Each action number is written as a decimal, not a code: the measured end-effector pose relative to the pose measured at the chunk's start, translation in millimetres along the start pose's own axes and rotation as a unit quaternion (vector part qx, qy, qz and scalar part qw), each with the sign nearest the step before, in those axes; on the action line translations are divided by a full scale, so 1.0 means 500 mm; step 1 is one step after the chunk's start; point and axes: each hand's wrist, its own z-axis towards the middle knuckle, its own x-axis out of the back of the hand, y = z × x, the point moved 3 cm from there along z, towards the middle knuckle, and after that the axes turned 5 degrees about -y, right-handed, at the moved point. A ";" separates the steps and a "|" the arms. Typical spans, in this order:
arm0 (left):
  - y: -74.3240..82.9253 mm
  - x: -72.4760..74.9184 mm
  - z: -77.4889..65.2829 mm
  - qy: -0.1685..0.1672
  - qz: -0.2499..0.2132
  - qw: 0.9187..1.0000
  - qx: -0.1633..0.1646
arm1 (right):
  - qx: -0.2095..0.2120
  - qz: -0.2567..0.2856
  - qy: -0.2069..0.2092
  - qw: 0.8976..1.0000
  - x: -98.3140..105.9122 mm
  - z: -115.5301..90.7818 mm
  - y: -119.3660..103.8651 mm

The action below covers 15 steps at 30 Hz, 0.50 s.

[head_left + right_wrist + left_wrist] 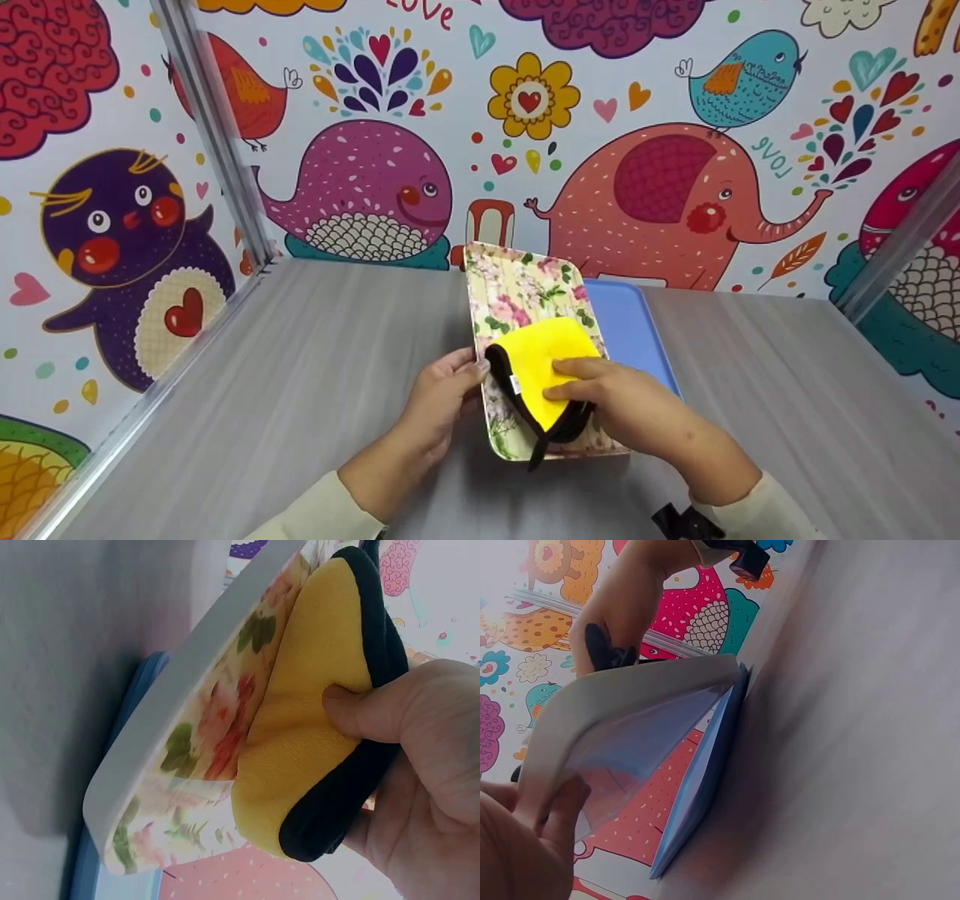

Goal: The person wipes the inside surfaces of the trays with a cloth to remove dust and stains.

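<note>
My left hand (pixel 439 397) grips the left edge of a floral tray (pixel 525 289), which is tilted up off the table. The tray has a pink and green flower print, and its pale underside (pixel 641 731) shows in the left wrist view. My right hand (pixel 641 409) holds a folded yellow cloth (pixel 547 341) with black edging against the tray's printed face. In the right wrist view the thumb (pixel 360 711) presses on the yellow side, while the other fingers are partly hidden behind the cloth. A small white tag sits on the cloth's edge.
A blue tray (pixel 634 319) lies on the grey wood-look table (pixel 352 337), partly covered by the floral tray in the head view. Walls printed with cartoon animals (pixel 645 202) enclose the table at the back and sides, with metal strips (pixel 225 142) at the corners.
</note>
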 end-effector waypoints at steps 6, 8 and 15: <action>-0.001 0.001 0.002 -0.003 -0.001 1.000 0.001 | -0.028 0.010 0.000 1.000 -0.006 0.001 0.021; -0.001 0.001 0.002 -0.001 -0.002 1.000 0.001 | -0.045 0.018 -0.009 0.999 -0.010 0.002 0.027; -0.004 0.001 0.003 0.004 -0.011 1.000 -0.001 | -0.092 0.033 -0.026 0.995 -0.021 0.003 0.044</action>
